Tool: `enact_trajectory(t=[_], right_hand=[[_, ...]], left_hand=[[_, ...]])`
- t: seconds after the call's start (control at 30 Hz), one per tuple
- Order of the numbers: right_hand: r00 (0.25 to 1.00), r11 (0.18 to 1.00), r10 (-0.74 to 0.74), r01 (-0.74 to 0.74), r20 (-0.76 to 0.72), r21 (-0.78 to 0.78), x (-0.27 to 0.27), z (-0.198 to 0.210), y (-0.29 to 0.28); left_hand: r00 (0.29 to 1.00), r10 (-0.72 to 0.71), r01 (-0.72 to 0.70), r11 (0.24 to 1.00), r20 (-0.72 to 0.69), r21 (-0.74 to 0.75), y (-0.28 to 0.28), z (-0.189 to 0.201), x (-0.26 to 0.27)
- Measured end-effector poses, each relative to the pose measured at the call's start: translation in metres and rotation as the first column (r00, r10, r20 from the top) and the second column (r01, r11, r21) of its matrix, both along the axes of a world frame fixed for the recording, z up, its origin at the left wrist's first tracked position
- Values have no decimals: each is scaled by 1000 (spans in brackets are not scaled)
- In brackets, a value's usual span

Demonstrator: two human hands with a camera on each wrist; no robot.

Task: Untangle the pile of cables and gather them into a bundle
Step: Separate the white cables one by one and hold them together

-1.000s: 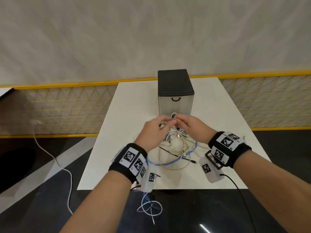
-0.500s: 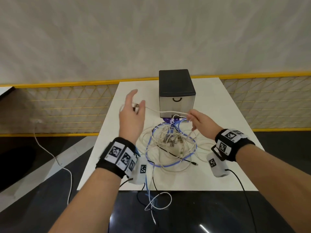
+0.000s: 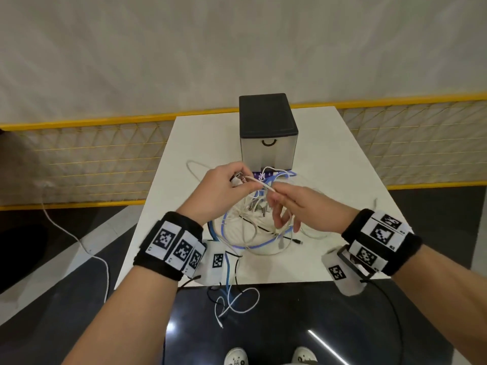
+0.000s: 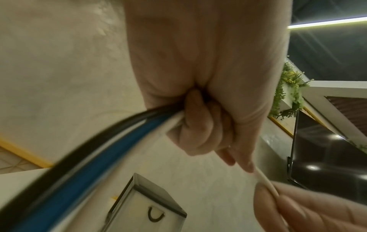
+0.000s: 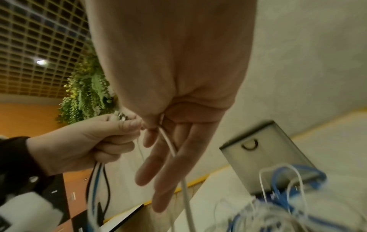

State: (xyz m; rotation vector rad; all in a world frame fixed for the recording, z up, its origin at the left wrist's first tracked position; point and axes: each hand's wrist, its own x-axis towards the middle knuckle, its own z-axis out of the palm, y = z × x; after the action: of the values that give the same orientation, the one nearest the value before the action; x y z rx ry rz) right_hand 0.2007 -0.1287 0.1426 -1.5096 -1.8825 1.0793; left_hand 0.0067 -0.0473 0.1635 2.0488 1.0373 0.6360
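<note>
My left hand (image 3: pixel 224 191) comes back beside my right hand (image 3: pixel 297 206), both now pinching the white cable (image 3: pixel 259 183), so another end joins the bundle.

The cable pile (image 3: pixel 253 222) mixes white, blue and black strands on a white table (image 3: pixel 329 254). The drawer box (image 3: pixel 267 117) has a black top and grey front. Black wristbands (image 3: pixel 168 246) carry black-and-white square markers.

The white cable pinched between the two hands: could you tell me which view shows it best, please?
The head view: the white cable spans left hand to right hand. The left wrist view shows a short stretch; the right wrist view shows it trailing down.
</note>
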Motion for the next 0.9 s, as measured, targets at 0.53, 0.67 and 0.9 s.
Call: enact_trajectory(t=[0.53,0.67,0.9], right_hand=[[755,923,307,-89,579,-374,-32,-96,-48],[871,989,123,-71,476,-126,-25,-70,-41],[928,928,373,-373,18,-19,-74,-69,-51]], left_hand=[[977,-5,87,921,213,-380,-59,1,-17],[967,-87,176,909,242,-377,-71,-1,-26],[912,-220,335,887,347,-317,-87,13,-19]])
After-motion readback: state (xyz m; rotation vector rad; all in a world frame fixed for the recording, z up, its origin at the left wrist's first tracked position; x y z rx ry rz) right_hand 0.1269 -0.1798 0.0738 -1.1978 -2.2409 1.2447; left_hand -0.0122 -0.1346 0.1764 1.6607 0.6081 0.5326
